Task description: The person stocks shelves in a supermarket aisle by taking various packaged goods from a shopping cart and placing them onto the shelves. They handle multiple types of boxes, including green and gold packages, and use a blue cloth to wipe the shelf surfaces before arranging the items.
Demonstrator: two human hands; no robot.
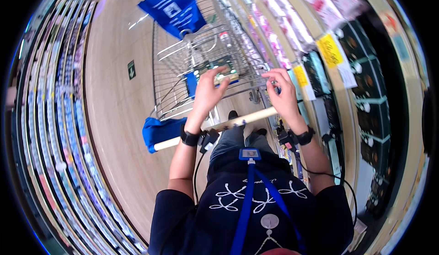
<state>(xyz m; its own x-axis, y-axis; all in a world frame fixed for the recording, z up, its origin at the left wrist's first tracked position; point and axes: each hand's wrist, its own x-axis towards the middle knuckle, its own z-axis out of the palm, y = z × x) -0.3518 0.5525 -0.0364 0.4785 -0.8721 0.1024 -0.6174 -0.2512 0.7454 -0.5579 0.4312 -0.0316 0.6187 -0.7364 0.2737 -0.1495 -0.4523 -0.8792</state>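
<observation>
My left hand [210, 91] hovers over the near end of a wire shopping cart [168, 66], fingers apart and holding nothing I can see. Just beyond those fingers, a dark green patterned package [221, 63] lies in the cart. My right hand [284, 93] is raised by the cart's right side, close to the shelf. Its fingers are curled with a gap to the thumb, and no held object shows. Both hands are beyond the pale cart handle [252, 117], and neither appears to grip it. A blue cloth item [159, 131] hangs at the handle's left end.
A blue bag [175, 9] with white print hangs at the cart's far end, near a red-labelled container [225, 39]. Stocked shelving [368, 83] with dark packs and yellow price tags [330, 50] stands close right. Another shelf [58, 117] lines the aisle floor [113, 93] at left.
</observation>
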